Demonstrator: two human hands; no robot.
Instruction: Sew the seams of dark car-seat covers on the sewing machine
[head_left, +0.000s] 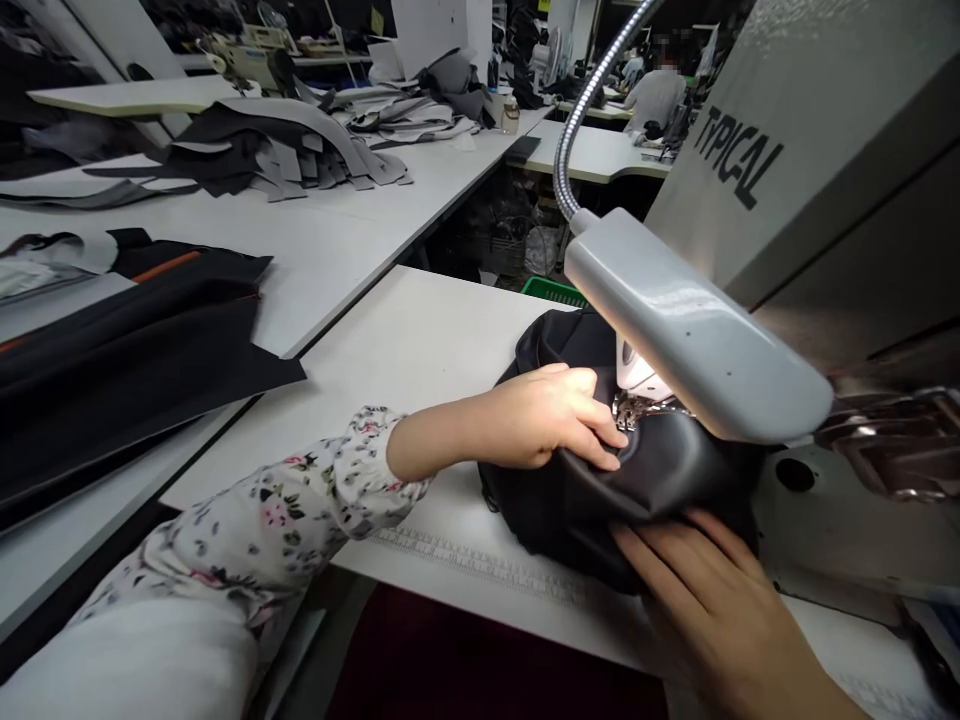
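Note:
A bunched piece of black leather-like material [660,470] lies under the presser foot [626,410] of a sewing machine [795,130]. Close to the left side of the foot, my left hand [559,415] has its fingers bent together on the material, the fingertips pinching or pressing a fold. My right hand [705,590] rests at the front edge of the material, its fingers extended over it; the thumb is not visible. A lit lamp [697,330] on a flexible metal neck hangs above and partly covers the machine's needle area.
A ruler strip [480,568] runs along the front of the white table [420,320]. Black panels with orange edges [135,340] lie at the left. Grey and black cut pieces [285,145] are heaped behind. A green basket [553,291] stands beyond the table; a person [658,95] sits far back.

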